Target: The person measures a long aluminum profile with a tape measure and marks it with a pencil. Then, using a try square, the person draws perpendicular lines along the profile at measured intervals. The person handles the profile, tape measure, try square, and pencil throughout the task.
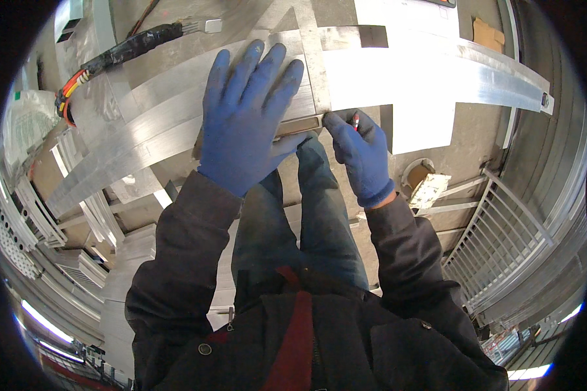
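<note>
My left hand, in a blue glove, lies flat on a long silvery metal beam, fingers stretched out toward the far side. Its thumb reaches along the near bar of a metal square, whose blade crosses the beam just right of my fingers. My right hand, also gloved in blue, is closed at the near edge of the beam. Its fingertips touch the corner of the square. A thin pen-like thing with a red end pokes up between its fingers; the rest of that is hidden.
A black-wrapped cable bundle with coloured wires lies at the far left. White glare covers a panel under the beam at right. A barred metal frame stands at the right, and metal profiles are at the left.
</note>
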A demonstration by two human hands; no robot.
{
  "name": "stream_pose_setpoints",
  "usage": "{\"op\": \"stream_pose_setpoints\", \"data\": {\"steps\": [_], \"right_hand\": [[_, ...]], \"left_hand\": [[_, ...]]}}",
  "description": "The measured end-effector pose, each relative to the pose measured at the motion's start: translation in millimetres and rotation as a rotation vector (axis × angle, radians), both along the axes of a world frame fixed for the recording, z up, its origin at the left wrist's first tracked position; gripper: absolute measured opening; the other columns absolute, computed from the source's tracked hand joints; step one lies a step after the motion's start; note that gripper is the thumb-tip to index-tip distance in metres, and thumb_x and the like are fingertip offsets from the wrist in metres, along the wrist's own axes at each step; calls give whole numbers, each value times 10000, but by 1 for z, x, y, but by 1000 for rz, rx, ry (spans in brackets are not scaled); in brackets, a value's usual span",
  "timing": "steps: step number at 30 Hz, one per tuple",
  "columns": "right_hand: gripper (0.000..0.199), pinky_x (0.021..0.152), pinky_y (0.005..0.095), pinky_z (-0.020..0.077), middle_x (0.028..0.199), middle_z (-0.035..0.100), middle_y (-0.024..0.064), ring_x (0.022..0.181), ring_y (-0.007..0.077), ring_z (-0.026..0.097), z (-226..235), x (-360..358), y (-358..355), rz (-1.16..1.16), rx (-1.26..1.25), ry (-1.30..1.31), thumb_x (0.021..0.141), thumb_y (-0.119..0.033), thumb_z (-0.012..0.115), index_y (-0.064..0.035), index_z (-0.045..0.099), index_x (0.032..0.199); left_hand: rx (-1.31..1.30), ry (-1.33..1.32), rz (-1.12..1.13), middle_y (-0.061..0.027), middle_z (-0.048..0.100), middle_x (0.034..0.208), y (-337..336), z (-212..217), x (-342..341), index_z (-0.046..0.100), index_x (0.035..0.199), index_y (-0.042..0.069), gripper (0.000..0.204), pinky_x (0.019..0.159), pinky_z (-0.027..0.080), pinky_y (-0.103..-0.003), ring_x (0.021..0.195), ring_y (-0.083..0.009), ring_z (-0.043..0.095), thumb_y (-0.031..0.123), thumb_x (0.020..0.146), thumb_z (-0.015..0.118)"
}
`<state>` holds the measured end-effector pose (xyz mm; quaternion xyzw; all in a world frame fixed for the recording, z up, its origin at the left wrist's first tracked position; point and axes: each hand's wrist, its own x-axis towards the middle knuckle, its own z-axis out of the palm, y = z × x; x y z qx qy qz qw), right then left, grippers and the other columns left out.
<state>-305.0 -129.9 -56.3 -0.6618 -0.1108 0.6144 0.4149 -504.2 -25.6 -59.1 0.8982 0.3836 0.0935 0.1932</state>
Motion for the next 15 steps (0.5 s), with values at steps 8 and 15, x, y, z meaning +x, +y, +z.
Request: {"op": "stream_pose_setpoints", "data": {"steps": [8, 15], "right_hand": [[198, 609, 248, 445, 790, 661, -36, 695, 48, 558, -4, 6, 1, 98, 19, -62, 1041, -230, 800, -34, 791, 1012], [230, 604, 241, 448, 789, 687, -32, 684, 44, 561, -12, 10, 0, 137, 37, -49, 1026, -252, 815, -23, 814, 1053]], "left_hand": [[-3, 32, -1, -131, 499, 1706, 1, 0, -2, 582, 1617, 192, 931, 1367, 165, -623, 1614, -375, 394, 521, 812, 916], [6, 45, 2, -141, 499, 1705, -1, -2, -4, 575, 1622, 208, 970, 1361, 165, -647, 1624, -387, 386, 524, 781, 941]]}}
